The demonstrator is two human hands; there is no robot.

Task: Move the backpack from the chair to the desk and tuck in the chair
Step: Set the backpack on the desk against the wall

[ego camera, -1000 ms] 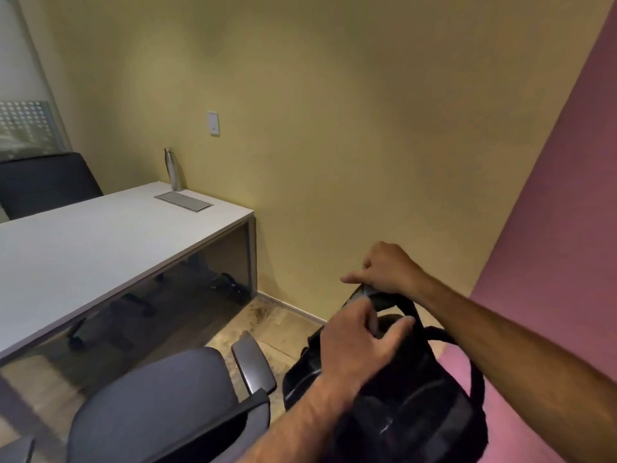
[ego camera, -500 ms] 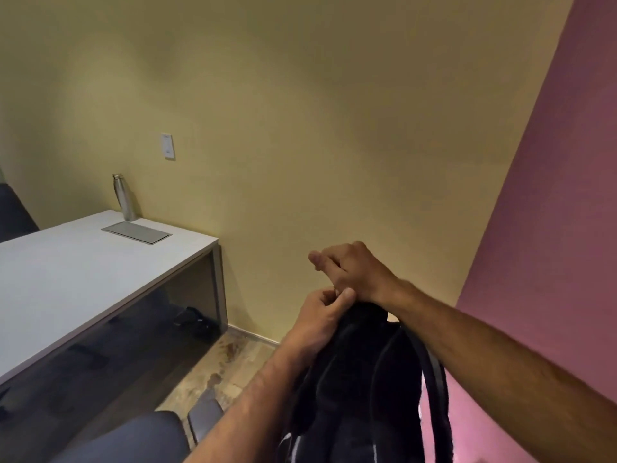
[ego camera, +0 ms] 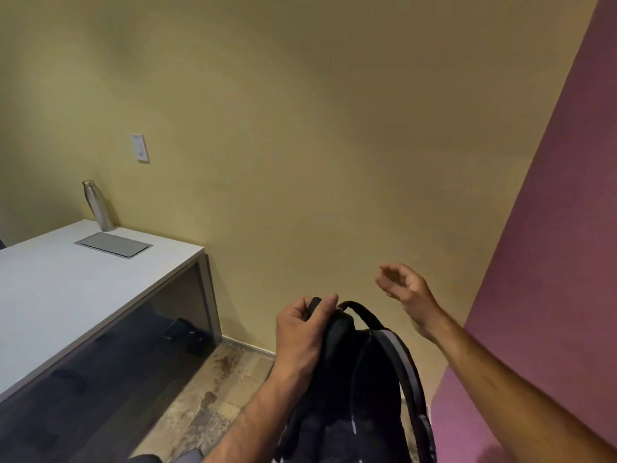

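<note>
A black backpack (ego camera: pixel 354 389) with grey-edged straps hangs in the air at the bottom centre. My left hand (ego camera: pixel 300 332) grips its top handle. My right hand (ego camera: pixel 404 289) floats to the right of the bag, apart from it, fingers loosely curled and holding nothing. The white desk (ego camera: pixel 66 295) stretches along the left, its corner well left of the bag. Only a dark sliver of the chair (ego camera: pixel 167 457) shows at the bottom edge.
A steel bottle (ego camera: pixel 96 207) and a grey flat panel (ego camera: pixel 113 244) sit at the desk's far corner by the yellow wall. A purple wall (ego camera: pixel 551 262) closes in on the right. Dark objects (ego camera: pixel 187 334) lie on the floor under the desk.
My right hand has let go of the backpack's top and pulled away to the right. The left hand now carries the bag alone, and the chair has dropped almost out of view.
</note>
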